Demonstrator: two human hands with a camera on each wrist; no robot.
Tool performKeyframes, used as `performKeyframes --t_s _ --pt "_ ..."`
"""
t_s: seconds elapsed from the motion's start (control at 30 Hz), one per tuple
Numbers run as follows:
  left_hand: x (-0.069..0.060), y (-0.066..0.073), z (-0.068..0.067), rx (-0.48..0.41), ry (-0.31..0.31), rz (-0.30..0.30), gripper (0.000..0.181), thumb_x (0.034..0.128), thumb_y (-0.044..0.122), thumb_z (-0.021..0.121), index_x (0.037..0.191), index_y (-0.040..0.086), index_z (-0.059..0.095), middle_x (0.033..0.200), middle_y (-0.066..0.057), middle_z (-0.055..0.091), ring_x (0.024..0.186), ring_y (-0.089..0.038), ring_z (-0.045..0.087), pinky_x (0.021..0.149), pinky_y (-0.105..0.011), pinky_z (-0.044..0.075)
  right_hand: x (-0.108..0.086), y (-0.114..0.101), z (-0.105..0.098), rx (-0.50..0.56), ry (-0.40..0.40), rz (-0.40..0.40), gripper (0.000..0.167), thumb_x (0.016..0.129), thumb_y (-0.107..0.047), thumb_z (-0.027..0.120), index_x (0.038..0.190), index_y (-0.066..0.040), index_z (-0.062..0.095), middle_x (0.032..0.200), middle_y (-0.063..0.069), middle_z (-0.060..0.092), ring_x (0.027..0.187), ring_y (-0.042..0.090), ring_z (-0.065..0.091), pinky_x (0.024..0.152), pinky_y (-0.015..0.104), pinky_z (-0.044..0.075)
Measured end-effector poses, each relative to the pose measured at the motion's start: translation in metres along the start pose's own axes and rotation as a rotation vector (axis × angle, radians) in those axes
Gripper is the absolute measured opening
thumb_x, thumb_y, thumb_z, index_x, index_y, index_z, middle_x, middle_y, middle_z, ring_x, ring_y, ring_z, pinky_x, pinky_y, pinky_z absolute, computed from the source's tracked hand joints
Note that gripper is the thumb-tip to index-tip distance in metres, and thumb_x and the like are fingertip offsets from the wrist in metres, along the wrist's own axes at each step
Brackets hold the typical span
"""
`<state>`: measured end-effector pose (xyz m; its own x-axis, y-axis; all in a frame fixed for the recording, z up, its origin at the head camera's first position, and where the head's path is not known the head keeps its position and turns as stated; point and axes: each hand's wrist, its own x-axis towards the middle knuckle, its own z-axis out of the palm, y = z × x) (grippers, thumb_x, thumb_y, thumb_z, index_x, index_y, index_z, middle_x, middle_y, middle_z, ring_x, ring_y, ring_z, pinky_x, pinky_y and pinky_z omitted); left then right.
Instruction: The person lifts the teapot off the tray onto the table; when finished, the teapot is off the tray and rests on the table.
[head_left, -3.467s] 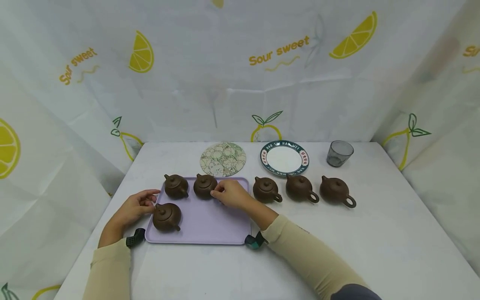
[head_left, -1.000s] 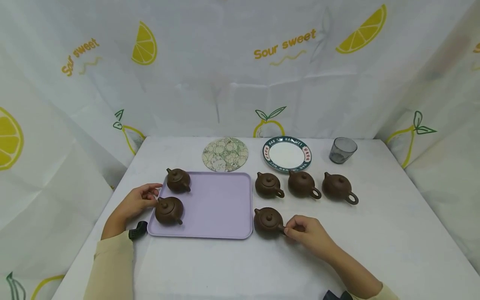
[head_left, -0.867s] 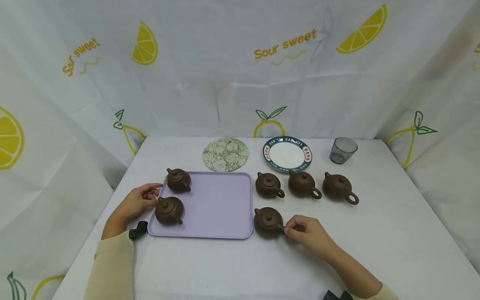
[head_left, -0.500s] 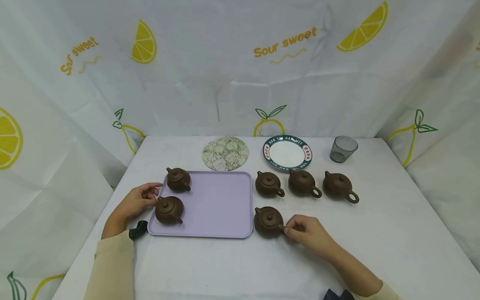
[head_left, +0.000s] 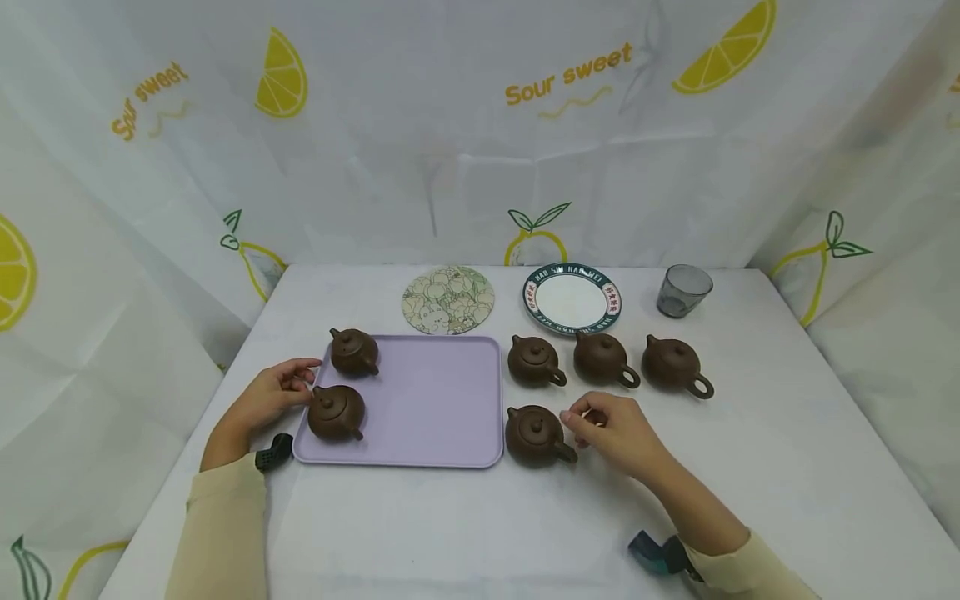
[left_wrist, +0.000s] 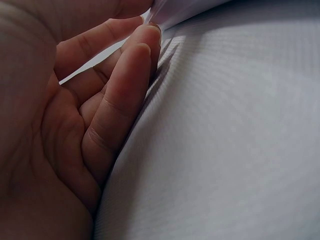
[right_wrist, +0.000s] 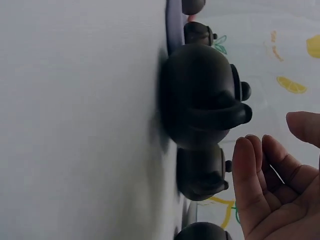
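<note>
My left hand (head_left: 268,398) is at the left rim of the lilac tray (head_left: 427,417), its thumb and index finger spread along the edge and touching it. On the tray's left side stand two small brown teapots, a back teapot (head_left: 354,352) and a front teapot (head_left: 336,412). Just right of the tray, another brown teapot (head_left: 534,435) stands upright on the table, handle towards me. Above and beside that handle is my right hand (head_left: 618,433), fingers loosely bent. In the right wrist view a gap shows between the fingertips (right_wrist: 244,145) and the teapot's handle (right_wrist: 220,116).
Behind stand several more brown teapots in a row: one (head_left: 534,361), one (head_left: 602,358) and one (head_left: 672,364). Further back are a round patterned mat (head_left: 448,300), a green-rimmed plate (head_left: 572,297) and a grey glass (head_left: 684,291). A printed curtain (head_left: 420,192) borders the table.
Over the last seconds, one teapot went from the tray's back middle to the table at its right. Since half a second ago, my right hand has released its handle and risen slightly. My left hand stays put.
</note>
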<state>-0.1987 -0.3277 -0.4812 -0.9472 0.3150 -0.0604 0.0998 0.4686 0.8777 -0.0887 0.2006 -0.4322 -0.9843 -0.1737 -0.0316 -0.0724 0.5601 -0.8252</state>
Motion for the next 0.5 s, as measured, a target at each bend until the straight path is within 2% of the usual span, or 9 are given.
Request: performKeyframes --t_s 0.13,0.23,0.37,0.5 --pt "0.002 0.001 0.0 -0.004 0.005 0.002 0.058 0.08 -0.01 0.065 0.136 -0.008 0.048 0.106 -0.02 0.055 0.079 -0.008 0.057 0.069 -0.019 0.047 0.015 -0.018 0.002 0.027 0.016 -0.044 0.016 0.091 -0.026 0.068 0.088 -0.01 0.068 0.072 0.002 0.064 0.067 0.02 0.062 0.057 0.032 0.047" --pt "0.001 0.001 0.0 -0.006 0.01 0.018 0.058 0.0794 -0.011 0.065 0.135 -0.01 0.047 0.105 -0.022 0.056 0.078 -0.008 0.058 0.068 -0.019 0.047 0.027 -0.036 0.01 0.041 -0.002 -0.114 0.014 0.091 -0.025 0.069 0.087 -0.012 0.068 0.075 0.0 0.063 0.068 0.019 0.062 0.059 0.032 0.051" --pt "0.0 -0.001 0.0 0.007 0.01 0.047 0.056 0.079 -0.012 0.064 0.133 -0.012 0.048 0.103 -0.02 0.056 0.076 -0.008 0.058 0.067 -0.018 0.047 0.043 -0.061 0.027 0.032 -0.039 -0.207 0.01 0.091 -0.025 0.069 0.088 -0.016 0.069 0.078 -0.004 0.063 0.068 0.015 0.062 0.062 0.032 0.052" --pt "0.0 0.0 0.0 0.017 0.013 0.074 0.054 0.0789 -0.01 0.063 0.131 -0.011 0.049 0.1 -0.014 0.058 0.075 -0.008 0.058 0.066 -0.019 0.046 0.062 -0.082 0.05 0.026 -0.108 -0.238 0.011 0.092 -0.027 0.066 0.091 -0.017 0.069 0.08 -0.006 0.064 0.068 0.011 0.063 0.059 0.032 0.052"
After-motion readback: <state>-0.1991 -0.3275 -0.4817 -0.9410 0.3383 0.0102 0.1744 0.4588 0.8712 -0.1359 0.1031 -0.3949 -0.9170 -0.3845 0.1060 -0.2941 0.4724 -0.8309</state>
